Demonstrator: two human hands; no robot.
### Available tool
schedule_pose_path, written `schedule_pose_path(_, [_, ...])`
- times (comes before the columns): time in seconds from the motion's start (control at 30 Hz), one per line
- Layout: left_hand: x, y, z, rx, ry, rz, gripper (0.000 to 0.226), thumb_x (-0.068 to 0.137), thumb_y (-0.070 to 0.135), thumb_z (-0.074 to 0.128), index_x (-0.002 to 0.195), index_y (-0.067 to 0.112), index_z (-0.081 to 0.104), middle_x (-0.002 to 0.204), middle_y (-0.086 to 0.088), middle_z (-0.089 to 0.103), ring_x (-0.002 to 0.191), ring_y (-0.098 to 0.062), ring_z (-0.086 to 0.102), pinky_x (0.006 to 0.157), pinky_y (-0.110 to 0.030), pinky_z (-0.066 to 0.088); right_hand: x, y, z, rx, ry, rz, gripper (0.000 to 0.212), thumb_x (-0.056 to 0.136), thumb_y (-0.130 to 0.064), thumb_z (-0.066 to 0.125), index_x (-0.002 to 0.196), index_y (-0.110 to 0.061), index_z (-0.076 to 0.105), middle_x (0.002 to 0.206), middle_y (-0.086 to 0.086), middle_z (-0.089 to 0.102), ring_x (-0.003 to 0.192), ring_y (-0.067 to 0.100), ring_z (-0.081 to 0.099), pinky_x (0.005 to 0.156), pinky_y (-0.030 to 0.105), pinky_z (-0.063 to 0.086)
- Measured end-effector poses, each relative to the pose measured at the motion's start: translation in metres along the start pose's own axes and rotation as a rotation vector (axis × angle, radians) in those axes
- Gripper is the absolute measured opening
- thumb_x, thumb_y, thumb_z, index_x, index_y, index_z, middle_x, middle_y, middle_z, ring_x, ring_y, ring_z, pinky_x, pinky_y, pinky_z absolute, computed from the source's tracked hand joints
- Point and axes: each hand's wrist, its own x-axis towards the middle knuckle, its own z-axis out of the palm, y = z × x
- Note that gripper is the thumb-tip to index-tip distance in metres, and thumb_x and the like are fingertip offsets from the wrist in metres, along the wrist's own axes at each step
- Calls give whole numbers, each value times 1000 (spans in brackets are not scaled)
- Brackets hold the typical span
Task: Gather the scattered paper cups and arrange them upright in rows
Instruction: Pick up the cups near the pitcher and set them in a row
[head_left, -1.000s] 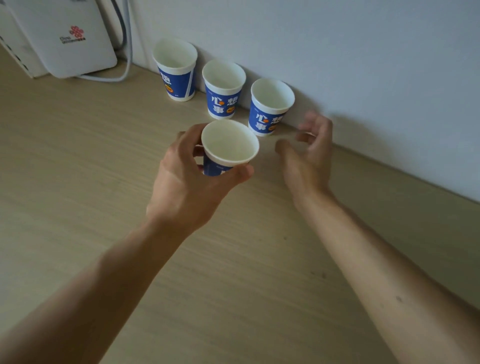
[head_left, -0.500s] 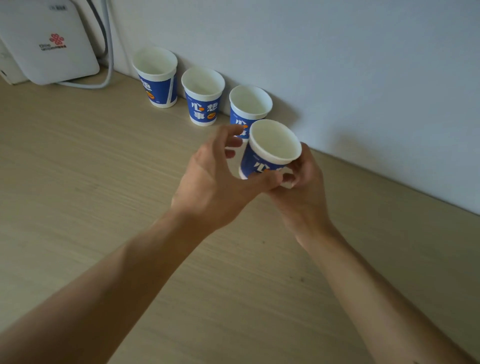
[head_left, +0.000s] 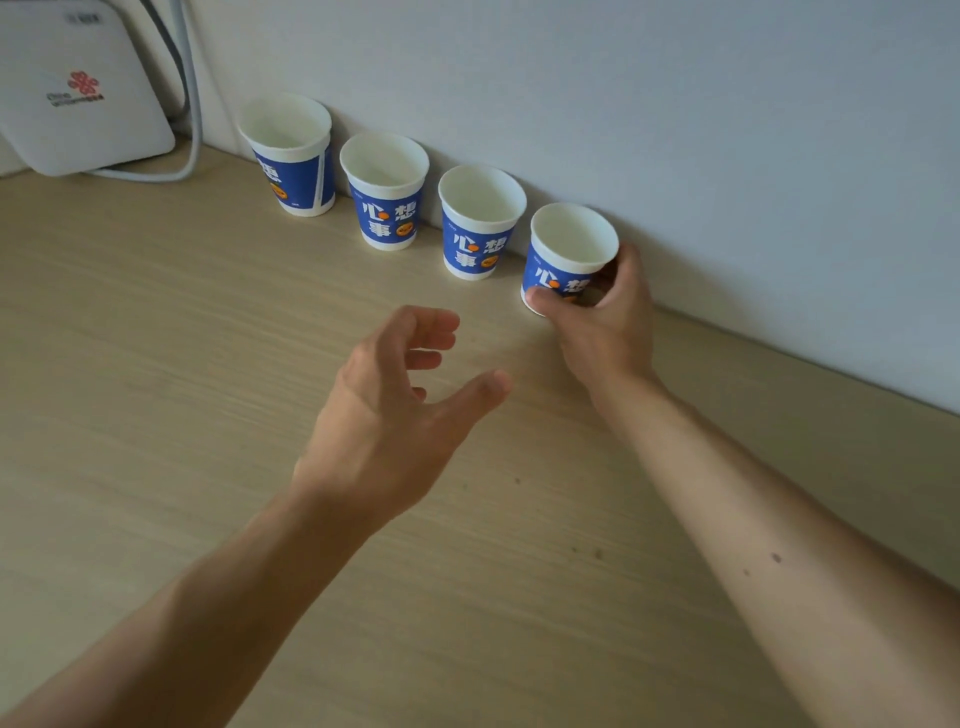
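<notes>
Wooden tabletop (head_left: 156, 364), wall (head_left: 675, 104) behind. Far left: router (head_left: 78, 88). Along wall: three cups (head_left: 387, 208), upright. Near centre: left hand (head_left: 395, 410), spread, empty. Row's right end: fourth cup (head_left: 566, 260), upright, gripped low by right hand (head_left: 608, 327). Advice: seat base flat, match spacing, release gently.

White characters 心想事 on the blue paper cups (head_left: 387, 218)

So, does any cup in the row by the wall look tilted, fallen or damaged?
Nothing stands out. All four paper cups stand upright in one row along the wall. The right hand grips the rightmost cup; the left hand is open. Only the leftmost cup is turned, showing its seam.
</notes>
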Motion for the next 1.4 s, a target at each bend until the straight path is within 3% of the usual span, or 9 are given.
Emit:
schedule_pose_path(0.23, [-1, 0, -3, 3, -12, -7, 48, 75, 47, 79, 118, 33, 63, 113, 17, 68, 109, 4, 62, 92, -35, 56, 7, -1, 6, -22, 71, 16, 58, 68, -17, 87, 118, -24, 58, 103, -17, 67, 87, -9, 63, 72, 8, 49])
schedule_pose_path(0.37, [-1, 0, -5, 11, -18, -5, 48, 75, 48, 78, 118, 35, 63, 113, 19, 67, 109, 6, 61, 92, -33, 56, 6, -1, 7, -35, 89, 11, 59, 68, -16, 87, 122, -20, 61, 111, -6, 71, 95, 8, 67, 78, 16, 52])
schedule_pose_path(0.57, [-6, 2, -5, -3, -19, 7, 50, 73, 50, 77, 118, 33, 64, 111, 18, 68, 108, 6, 61, 91, -32, 56, 6, -2, 4, -49, 88, 28, 58, 67, -17, 88, 119, -17, 63, 106, -5, 72, 89, 5, 67, 71, 10, 50])
schedule_pose_path(0.73, [-10, 8, -7, -27, -23, 12, 47, 75, 48, 80, 117, 34, 63, 111, 18, 68, 107, 6, 61, 88, -28, 55, 0, -4, -1, -90, 81, 67, 64, 66, -20, 90, 121, -13, 57, 114, -2, 68, 100, 13, 66, 83, 23, 54])
schedule_pose_path(0.8, [-15, 12, -8, -45, -14, 11, 48, 73, 49, 83, 115, 33, 64, 109, 18, 69, 106, 6, 62, 86, -26, 55, -11, -4, -8, -106, 93, 95, 72, 69, -21, 89, 130, -11, 52, 119, 0, 62, 105, 14, 61, 84, 18, 48])
schedule_pose_path(0.97, [-63, 50, -21, -104, -2, -51, 47, 71, 46, 77, 114, 32, 64, 110, 17, 70, 106, 0, 64, 86, -28, 55, -98, -26, -62, -90, 106, 242, 71, 75, -14, 86, 136, -13, 49, 123, 4, 59, 111, 15, 60, 93, 30, 50])
schedule_pose_path(1.07, [-103, 82, -26, -116, -51, -85, 45, 77, 44, 79, 116, 28, 64, 113, 14, 69, 109, -5, 64, 87, -30, 54, -163, -58, -104, -50, 99, 326, 64, 79, -10, 84, 133, -17, 50, 123, 2, 60, 112, 14, 61, 88, 21, 48])
schedule_pose_path(1.17, [-143, 114, -22, -100, -151, -103, 37, 84, 37, 77, 118, 27, 64, 114, 15, 69, 110, -3, 63, 88, -30, 54, -212, -91, -151, -21, 150, 398, 58, 82, -11, 82, 131, -18, 52, 120, -2, 61, 111, 10, 61, 89, 21, 49])
schedule_pose_path(1.4, [-213, 192, 26, -68, -326, -28, 30, 87, 28, 75, 114, 27, 63, 113, 8, 69, 111, -9, 63, 91, -38, 54, -250, -132, -251, 27, 288, 418, 52, 85, -14, 80, 129, -19, 54, 123, 0, 63, 109, 9, 62, 84, 14, 48])
